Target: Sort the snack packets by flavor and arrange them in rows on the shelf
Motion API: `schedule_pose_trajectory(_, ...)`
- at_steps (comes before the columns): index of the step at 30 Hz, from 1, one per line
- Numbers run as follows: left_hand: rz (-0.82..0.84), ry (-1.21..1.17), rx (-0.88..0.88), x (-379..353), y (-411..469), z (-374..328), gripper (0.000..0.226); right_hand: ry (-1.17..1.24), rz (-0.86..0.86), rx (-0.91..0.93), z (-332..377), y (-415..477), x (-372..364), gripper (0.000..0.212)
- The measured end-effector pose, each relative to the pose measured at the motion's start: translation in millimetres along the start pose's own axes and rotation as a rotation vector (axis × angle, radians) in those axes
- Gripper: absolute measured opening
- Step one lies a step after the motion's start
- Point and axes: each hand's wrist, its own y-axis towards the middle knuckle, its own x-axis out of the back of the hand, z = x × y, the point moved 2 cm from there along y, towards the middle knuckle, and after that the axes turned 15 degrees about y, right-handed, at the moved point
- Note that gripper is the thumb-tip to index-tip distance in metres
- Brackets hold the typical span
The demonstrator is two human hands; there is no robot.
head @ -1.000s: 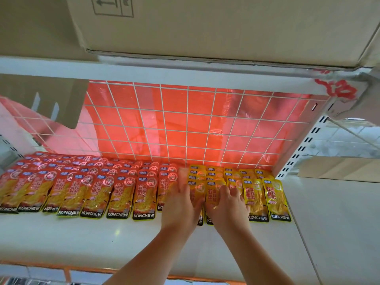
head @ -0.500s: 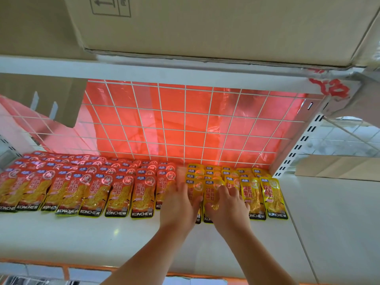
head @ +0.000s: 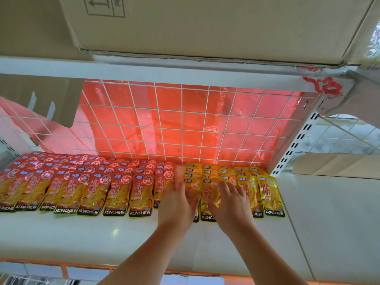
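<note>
1. The head view looks down onto a white shelf board (head: pixel 82 239). Snack packets lie flat on it in overlapping columns that run from near the front back to the wire grid (head: pixel 182 124)
2. The red-topped packets (head: pixel 86 190) take up the left and middle of the board in many columns. The front packet of each column shows "KONCHEW" along its bottom edge
3. The yellow packets (head: pixel 269 192) fill the right part. The last column lies just beside the perforated upright (head: pixel 294 145)
4. The two flavours sit side by side, and the line where they meet is under the left hand (head: pixel 176 204)
5. Left hand: palm down, fingers straight and close together. It lies over the last red-topped column and the first yellow one. The fingertips are motion-blurred, and nothing is gripped as far as can be seen
6. Right hand (head: pixel 231 202): palm down, fingers spread and slightly bent. It rests on the front packets of the middle yellow columns, and no packet is pinched or lifted. I cannot tell whether the thumb catches a packet edge
7. The hands are just beside each other, with part of one yellow packet showing between them
8. Both forearms reach in from the bottom of the picture, over the front edge of the board
9. Surroundings: red film (head: pixel 168 112) hangs behind the grid, and a cardboard box (head: pixel 205 27) sits on the upper shelf (head: pixel 144 70)
</note>
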Motion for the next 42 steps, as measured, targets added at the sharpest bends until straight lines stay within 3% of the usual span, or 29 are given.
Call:
schedule_pose_trajectory(14,0.003,-0.001,-0.008,12,4,0,0.071,0.018,-0.042,0.054,11,10,20,0.055)
schedule_pose_trajectory(17,-0.055,-0.037,-0.061,28,14,-5,0.050,0.061,-0.081,0.117,27,20,44,0.049)
schedule_pose_trajectory(20,-0.180,-0.135,-0.157,62,32,-23,0.028,0.122,-0.175,0.209,54,30,80,0.044)
schedule_pose_trajectory(29,-0.493,-0.405,-0.604,228,58,-117,0.019,0.255,-0.569,0.474,159,18,243,0.030)
schedule_pose_trajectory(34,-0.512,-0.484,-0.797,296,58,-181,0.018,0.169,-0.700,0.478,173,-6,334,0.026)
schedule_pose_trajectory(42,-0.426,-0.466,-1.042,332,34,-293,0.017,0.053,-0.806,0.352,112,-73,437,0.024)
